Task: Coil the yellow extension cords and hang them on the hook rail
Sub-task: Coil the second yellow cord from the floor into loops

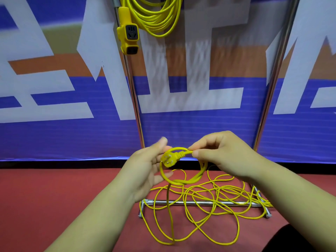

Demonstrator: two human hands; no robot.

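Left hand [145, 167] open, fingers straight; right hand [221, 155] pinching cord [181, 181]

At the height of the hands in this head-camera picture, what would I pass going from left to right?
Left hand → plug → right hand, pinching the cord just behind the plug → right pole of the rack.

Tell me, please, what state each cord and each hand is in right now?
Hanging cord: coiled, hung at the top of the rack.
Floor cord: uncoiled, sprawled over the rack's base bar.
Plug: lifted, one small loop formed beside it.
Left hand: fingers fairly straight, supporting the loop.
Right hand: pinching the cord just behind the plug.
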